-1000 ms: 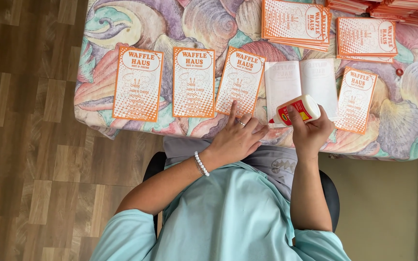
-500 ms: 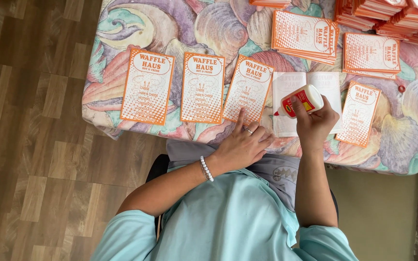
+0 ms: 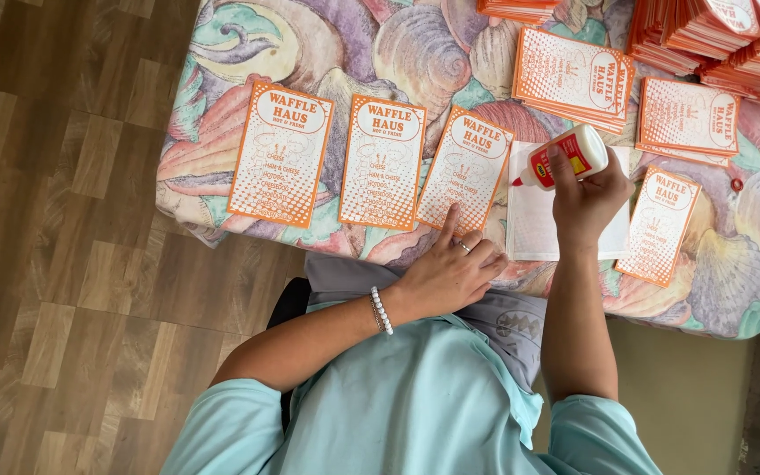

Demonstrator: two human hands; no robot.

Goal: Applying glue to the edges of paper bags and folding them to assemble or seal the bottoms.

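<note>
Head view, looking straight down on a person seated at a table (image 3: 222, 189) draped in a shell-patterned cloth. The right hand (image 3: 587, 198) is wrapped firmly round a white glue bottle (image 3: 565, 158) with a red label, fingers curled tight about its body, the red nozzle tipped down and to the left over a blank white sheet (image 3: 534, 224) — nozzle close to the paper, though contact cannot be made out from up here. That bottle looks like light, squeezable plastic; a grip round the middle, as it has now, seems the sensible hold, since pressure there should meter the glue, and the smooth sides could turn slippery if any glue smears on them.

The left hand (image 3: 450, 273) lies mostly flat at the near table edge, holding nothing, forefinger stretched out and pressing the near corner of an orange-and-white printed card (image 3: 466, 169), a pale bead bracelet (image 3: 382, 310) at the wrist. The card reads as thin, light and bendy — easily creased, best lifted by an edge or corner.

Left of it, two more such cards (image 3: 281, 151) lie in a row, just apart from each other. To the right of the white sheet sits another card (image 3: 660, 224), tilted. Farther back, a small pile of cards (image 3: 573, 77) — and at the far right corner, tall fanned stacks (image 3: 714, 35) of the same.
</note>
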